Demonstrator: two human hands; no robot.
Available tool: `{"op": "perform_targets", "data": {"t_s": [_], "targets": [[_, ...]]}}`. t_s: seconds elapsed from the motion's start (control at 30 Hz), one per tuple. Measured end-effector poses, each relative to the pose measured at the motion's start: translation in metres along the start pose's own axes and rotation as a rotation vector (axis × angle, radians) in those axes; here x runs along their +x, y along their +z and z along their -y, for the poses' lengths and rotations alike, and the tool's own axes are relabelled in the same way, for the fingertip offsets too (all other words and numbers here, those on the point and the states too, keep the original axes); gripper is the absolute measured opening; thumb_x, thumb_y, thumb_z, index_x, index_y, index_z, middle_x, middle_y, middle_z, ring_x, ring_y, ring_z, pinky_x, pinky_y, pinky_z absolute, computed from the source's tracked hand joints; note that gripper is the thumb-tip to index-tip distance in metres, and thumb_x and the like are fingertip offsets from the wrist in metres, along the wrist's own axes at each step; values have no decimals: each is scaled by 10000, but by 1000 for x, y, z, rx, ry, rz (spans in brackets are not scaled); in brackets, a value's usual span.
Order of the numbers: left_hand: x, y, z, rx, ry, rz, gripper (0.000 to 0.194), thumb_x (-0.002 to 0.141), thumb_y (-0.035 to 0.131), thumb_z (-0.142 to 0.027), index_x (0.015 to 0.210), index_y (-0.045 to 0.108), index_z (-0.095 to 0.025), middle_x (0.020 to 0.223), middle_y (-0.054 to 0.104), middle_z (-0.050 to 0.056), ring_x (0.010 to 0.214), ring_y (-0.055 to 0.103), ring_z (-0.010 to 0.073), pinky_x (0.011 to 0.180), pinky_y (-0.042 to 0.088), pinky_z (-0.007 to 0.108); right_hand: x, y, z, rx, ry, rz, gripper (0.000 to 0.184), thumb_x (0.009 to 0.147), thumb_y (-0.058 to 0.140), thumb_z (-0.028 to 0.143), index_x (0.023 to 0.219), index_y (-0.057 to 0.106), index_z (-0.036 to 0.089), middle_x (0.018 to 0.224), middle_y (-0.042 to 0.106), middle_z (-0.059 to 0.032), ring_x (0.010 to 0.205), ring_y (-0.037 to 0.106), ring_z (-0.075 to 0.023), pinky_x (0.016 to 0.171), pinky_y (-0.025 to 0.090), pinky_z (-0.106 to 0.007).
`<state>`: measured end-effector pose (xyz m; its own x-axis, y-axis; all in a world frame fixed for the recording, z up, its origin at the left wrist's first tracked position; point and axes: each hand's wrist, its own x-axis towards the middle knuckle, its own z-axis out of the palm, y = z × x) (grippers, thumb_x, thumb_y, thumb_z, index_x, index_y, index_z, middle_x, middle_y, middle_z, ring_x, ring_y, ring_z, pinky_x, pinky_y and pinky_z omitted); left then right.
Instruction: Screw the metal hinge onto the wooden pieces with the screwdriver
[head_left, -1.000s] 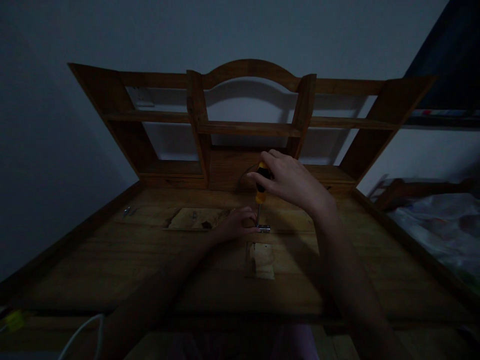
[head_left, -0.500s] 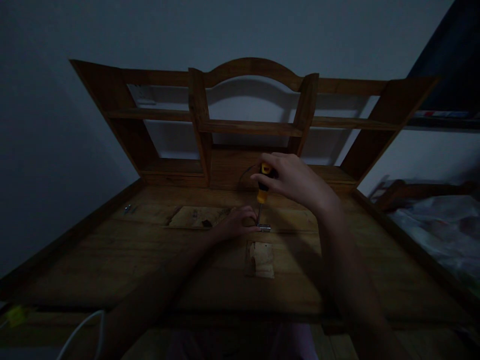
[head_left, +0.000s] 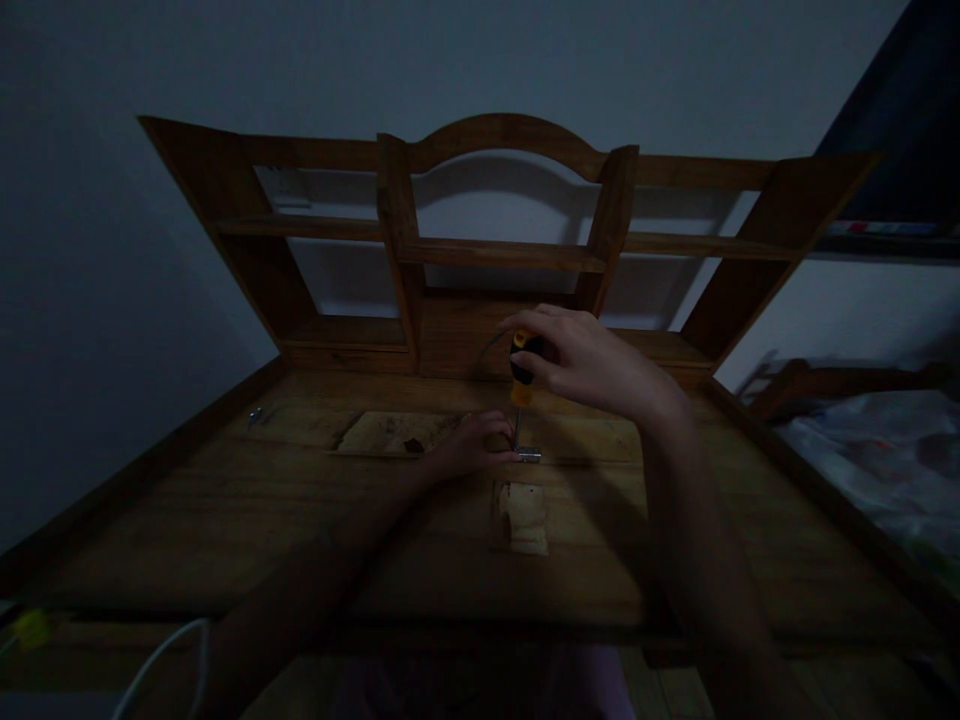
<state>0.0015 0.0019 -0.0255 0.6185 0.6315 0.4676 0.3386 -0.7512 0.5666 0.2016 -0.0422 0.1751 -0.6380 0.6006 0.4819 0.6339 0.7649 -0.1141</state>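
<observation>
My right hand point(head_left: 574, 355) grips the yellow and black handle of a screwdriver point(head_left: 521, 385), which stands nearly upright with its shaft pointing down. The tip meets a small shiny metal piece point(head_left: 529, 455) lying on the wooden desktop point(head_left: 300, 520); its exact kind is too dim to make out. My left hand point(head_left: 476, 443) rests low on the wood, thumb and fingers pinched around the left end of that metal piece, beside the screwdriver's tip. Just nearer to me, a square patch of torn, paler wood point(head_left: 525, 520) shows in the surface.
A wooden shelf unit point(head_left: 502, 255) rises at the desk's back against the wall. Small metal bits point(head_left: 255, 415) lie at the left. A long pale strip point(head_left: 390, 432) with a dark spot runs behind my left hand. A white cable point(head_left: 161, 650) loops at the lower left.
My right hand's fingers have shifted around the screwdriver handle, the index finger now stretched further over its top. The handle leans slightly more left. My left hand stays in place.
</observation>
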Motion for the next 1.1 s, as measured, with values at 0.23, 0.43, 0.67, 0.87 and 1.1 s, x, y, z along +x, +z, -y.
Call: {"op": "perform_targets", "data": {"t_s": [0.23,0.43,0.67,0.87,1.1], "targets": [[0,-2,-2,-12,13,26,235,889,696,-405,940,648,-181,1024,642,41,978,602,185,905,466,320,0,3,4,-173,77,-36,204,964,563,373,1031,578,182,1052,614,-93,937,590,-231,806,414,-338],[-1,-2,-1,-12,16,24,220,879,707,-395,932,658,-187,1001,635,36,963,610,181,884,479,319,2,6,4,-236,142,-60,341,964,534,506,995,588,171,987,633,-105,881,602,-250,763,419,-356],[0,-2,-2,-10,17,13,214,874,715,-381,937,647,-189,1027,648,37,971,617,186,890,483,322,-2,-3,1,1,21,31,300,935,566,254,1231,566,204,1130,663,-54,944,620,-205,819,439,-311],[0,-1,1,-15,24,23,224,886,699,-397,943,648,-186,1015,633,40,952,612,177,874,482,315,2,3,2,-159,90,-37,234,957,576,397,1049,589,182,955,667,-79,887,622,-238,761,413,-327],[0,-2,-1,-7,24,14,224,869,719,-394,922,644,-190,997,638,34,950,615,179,877,478,316,-1,-3,-4,-84,95,-21,337,929,588,487,1076,602,183,1046,668,-89,904,614,-240,780,416,-336]]}}
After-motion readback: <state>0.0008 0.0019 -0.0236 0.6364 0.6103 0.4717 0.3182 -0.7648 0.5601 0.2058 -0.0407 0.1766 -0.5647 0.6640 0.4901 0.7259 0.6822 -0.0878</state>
